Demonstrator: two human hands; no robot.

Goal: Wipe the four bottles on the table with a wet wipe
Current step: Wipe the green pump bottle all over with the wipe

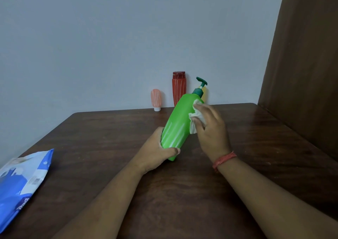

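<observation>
Wipe (pixel 196 118) on green bottle (pixel 178 123) — both hands.

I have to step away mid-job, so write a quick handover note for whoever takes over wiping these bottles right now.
Left hand grips the base of the tilted green plastic pump bottle, held above the dark wooden table.
Right hand presses a crumpled white wet wipe against its upper side.
Red ribbed bottle, small pink inverted tube and a mostly hidden yellow bottle stand by the wall.
Blue wipes pack lies left.
Left: finish green; the others' state is unclear.
</observation>
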